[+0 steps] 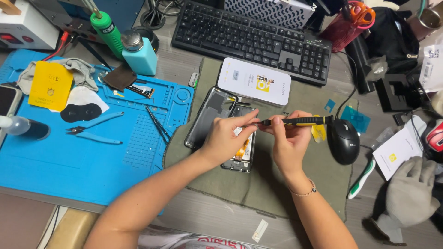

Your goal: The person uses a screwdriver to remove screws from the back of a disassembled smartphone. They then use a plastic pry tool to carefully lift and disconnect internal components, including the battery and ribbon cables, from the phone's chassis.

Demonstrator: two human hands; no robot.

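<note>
Opened phone point(243, 152) lies on the olive cloth pad point(272, 184), centre of the table point(194, 216), back removed, orange flex strip visible inside. Its detached dark back cover point(208, 117) sits just left of it, touching or overlapping its far-left edge.

My left hand point(226, 138) rests over the phone's middle, fingers point(244, 121) pinched together at the tip of the screwdriver point(295, 121); whether they grip a screw there, I cannot tell. My right hand point(288, 138) is clamped on the screwdriver, a black and yellow tool held nearly level above the phone's far end, its tip pointing left.

Far of the phone: white flat box point(254, 80) with a yellow mark, then a black keyboard point(254, 37). Right of the screwdriver: black mouse point(344, 140), touching the pad's right edge.

Left: blue work mat point(69, 166) carrying blue-handled cutters point(92, 131), tweezers point(158, 123), a yellow packet point(50, 85) and a teal dispenser bottle point(137, 53) at its far edge. A green-handled tool point(107, 30) stands just beside that bottle.

Near right: grey glove point(410, 193), white and green tool point(362, 177).
</note>
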